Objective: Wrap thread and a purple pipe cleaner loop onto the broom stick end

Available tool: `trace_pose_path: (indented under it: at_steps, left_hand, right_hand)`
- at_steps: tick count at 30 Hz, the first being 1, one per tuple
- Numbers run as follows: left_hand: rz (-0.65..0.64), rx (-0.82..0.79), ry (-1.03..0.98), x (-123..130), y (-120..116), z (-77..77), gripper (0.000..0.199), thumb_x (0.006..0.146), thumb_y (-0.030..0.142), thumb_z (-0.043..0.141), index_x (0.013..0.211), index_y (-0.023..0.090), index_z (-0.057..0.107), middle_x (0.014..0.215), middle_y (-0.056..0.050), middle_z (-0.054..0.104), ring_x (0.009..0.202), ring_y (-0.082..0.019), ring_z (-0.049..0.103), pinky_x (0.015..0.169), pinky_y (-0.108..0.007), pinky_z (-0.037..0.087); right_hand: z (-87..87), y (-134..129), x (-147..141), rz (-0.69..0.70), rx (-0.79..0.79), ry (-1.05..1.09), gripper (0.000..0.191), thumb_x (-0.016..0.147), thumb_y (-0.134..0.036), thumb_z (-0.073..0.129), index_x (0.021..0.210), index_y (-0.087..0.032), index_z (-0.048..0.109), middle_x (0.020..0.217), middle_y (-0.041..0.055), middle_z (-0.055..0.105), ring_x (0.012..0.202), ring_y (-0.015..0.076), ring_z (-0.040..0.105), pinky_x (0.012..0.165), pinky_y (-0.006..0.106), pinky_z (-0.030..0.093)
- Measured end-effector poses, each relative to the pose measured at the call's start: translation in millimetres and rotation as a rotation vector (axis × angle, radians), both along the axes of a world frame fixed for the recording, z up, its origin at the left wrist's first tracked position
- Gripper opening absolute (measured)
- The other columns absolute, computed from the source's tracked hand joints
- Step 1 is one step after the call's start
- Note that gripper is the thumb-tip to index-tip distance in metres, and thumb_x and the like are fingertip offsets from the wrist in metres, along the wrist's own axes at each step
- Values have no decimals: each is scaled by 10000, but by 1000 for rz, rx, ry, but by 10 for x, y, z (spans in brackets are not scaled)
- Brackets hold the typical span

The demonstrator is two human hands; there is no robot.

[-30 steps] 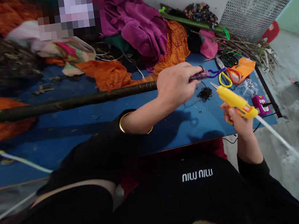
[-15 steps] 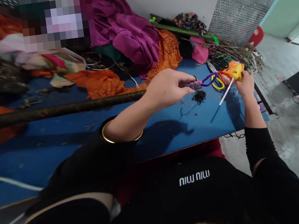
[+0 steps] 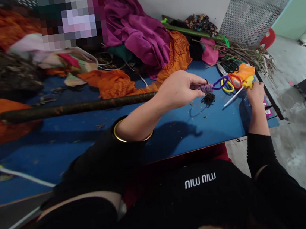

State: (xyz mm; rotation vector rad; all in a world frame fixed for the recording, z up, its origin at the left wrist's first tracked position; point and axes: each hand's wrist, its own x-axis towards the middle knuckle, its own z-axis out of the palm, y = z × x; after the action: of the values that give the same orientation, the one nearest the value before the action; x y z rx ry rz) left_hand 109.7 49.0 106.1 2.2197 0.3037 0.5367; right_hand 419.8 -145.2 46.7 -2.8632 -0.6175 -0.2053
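Note:
My left hand (image 3: 179,87) is closed around a long dark stick (image 3: 84,107) near its right end. Pink and purple yarn wrapping (image 3: 206,88) covers that end, and a purple loop (image 3: 220,79) sticks out beyond it. At the stick's left end lies bunched orange cloth (image 3: 2,106). On the right, my right hand (image 3: 256,94) grips a yellow glue gun (image 3: 248,82), partly hidden by the fingers. A white glue stick (image 3: 233,97) pokes out of it, low over the table. Scissors (image 3: 222,69) and red and yellow handle loops (image 3: 227,86) lie just left of it.
A dark thread tangle (image 3: 209,99) rests on the blue table (image 3: 182,125) below my left hand. Purple fabric (image 3: 145,36), orange cloths and a green pole (image 3: 190,31) crowd the back. Thin twigs (image 3: 252,52) lie at the right. A blurred-out patch covers part of the upper left.
My right hand has lowered the glue gun towards the table, and its white stick now sits closer to the surface. The view has shifted slightly; my left hand keeps its grip.

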Motion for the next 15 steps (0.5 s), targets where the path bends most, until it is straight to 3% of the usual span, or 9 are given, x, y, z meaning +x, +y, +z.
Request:
trace_pose_path:
  at_steps: [6, 9, 10, 12, 15]
  left_hand:
    - [15, -7, 64, -13, -25, 57, 402, 762, 286, 723, 1131, 192, 851, 1104, -60, 853, 997, -239, 785, 887, -335, 575]
    - [-2, -10, 46, -25, -27, 68, 380, 753, 278, 718, 1099, 202, 854, 1099, -48, 854, 1007, -239, 784, 877, -328, 576]
    - [-12, -12, 42, -30, -25, 69, 370, 751, 273, 716, 1087, 201, 854, 1083, -44, 854, 997, -237, 782, 870, -325, 574]
    - [-21, -15, 23, -41, -22, 71, 334, 752, 269, 715, 1046, 194, 853, 1010, -35, 849, 955, -232, 775, 844, -321, 569]
    - [-32, -13, -11, -66, -25, 92, 247, 760, 293, 724, 950, 190, 843, 847, -10, 807, 867, -220, 750, 779, -306, 557]
  right_hand:
    - [131, -69, -77, 8, -95, -55, 484, 910, -123, 543, 1384, -38, 590, 1377, 305, 605, 1231, 374, 648, 1064, 508, 489]
    - [217, -81, -216, 41, 12, -147, 498, 893, -128, 587, 1386, -56, 588, 1416, 314, 593, 1329, 414, 614, 1123, 582, 476]
    - [244, -55, -286, 116, 102, -149, 493, 895, -155, 605, 1383, -81, 596, 1430, 294, 596, 1348, 403, 607, 1147, 589, 468]
    - [289, 68, -466, 391, 342, -26, 486, 898, -254, 654, 1370, -145, 615, 1437, 227, 627, 1359, 345, 611, 1194, 558, 457]
    - [344, 406, -791, 888, 628, 487, 572, 818, -448, 782, 1327, -227, 647, 1381, 128, 695, 1316, 267, 649, 1173, 471, 511]
